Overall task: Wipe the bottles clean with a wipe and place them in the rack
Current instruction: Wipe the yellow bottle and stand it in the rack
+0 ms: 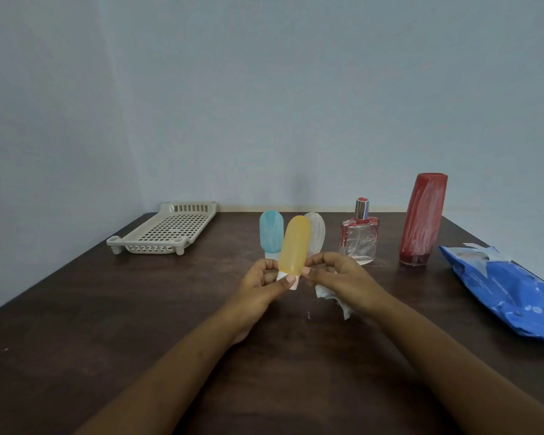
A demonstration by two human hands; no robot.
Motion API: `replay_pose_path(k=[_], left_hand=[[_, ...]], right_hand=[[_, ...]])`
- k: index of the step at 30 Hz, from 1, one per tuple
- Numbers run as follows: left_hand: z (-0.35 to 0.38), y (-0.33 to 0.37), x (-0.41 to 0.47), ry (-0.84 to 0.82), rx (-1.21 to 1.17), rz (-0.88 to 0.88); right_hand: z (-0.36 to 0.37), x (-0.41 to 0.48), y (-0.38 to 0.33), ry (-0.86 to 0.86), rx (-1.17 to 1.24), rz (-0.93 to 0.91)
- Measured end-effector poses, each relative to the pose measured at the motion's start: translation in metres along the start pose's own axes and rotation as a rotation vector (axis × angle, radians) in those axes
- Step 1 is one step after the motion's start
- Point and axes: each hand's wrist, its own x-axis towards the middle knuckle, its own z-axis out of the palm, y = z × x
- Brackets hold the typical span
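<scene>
Head view: left grip (261,284) pinches the orange bottle (294,246), right grip (339,277) clutches a wipe (330,296), blue bottle (270,233) and white bottle (317,233) just behind, rack (167,230) far left.

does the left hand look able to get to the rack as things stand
Probably yes: only bare table lies between the left hand and the rack, though it grips the yellow bottle.

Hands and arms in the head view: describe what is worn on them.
The left hand and right hand are bare: no gloves, rings, watch or bracelets visible. Both forearms are uncovered, with no sleeve in view.
</scene>
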Motion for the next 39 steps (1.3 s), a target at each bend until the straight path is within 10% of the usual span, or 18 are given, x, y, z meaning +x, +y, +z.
replay_pose_path(k=[17, 24, 39], left_hand=[[-0.006, -0.004, 0.003, 0.063, -0.153, 0.0], [-0.057, 0.014, 0.021, 0.428, -0.166, 0.055], [-0.203, -0.001, 0.041, 0.927, 0.279, -0.068]], right_hand=[[0.029, 0.005, -0.008, 0.114, 0.164, 0.037], [0.054, 0.025, -0.026, 0.045, 0.025, 0.083], [0.186, 0.189, -0.037, -0.127, -0.943, -0.207]])
